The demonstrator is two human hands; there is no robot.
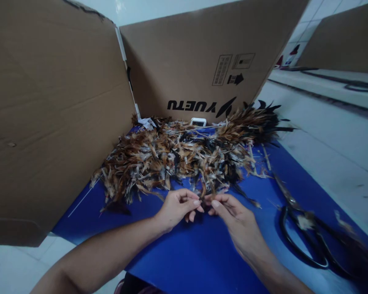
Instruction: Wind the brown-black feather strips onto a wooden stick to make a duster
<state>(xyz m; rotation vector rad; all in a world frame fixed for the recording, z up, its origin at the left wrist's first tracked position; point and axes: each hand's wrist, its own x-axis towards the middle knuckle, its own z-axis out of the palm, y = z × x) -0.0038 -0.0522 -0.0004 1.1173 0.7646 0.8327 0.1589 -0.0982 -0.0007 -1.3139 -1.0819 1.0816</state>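
My left hand [178,207] is closed in a pinch of thumb and forefinger, close to my right hand over the blue tabletop [184,249]. Whatever sits between its fingertips is too small to make out. My right hand [233,216] pinches a small brown feather [209,197] between thumb and fingers. Just beyond both hands lies a wide heap of loose feathers [159,159], brown, cream and black.
Black-handled scissors [290,204] lie on the right, with feather scraps around them. A bundle of long dark feathers [254,122] rests at the back right. Cardboard panels [178,61] stand behind and to the left. A small white device [198,121] sits behind the heap.
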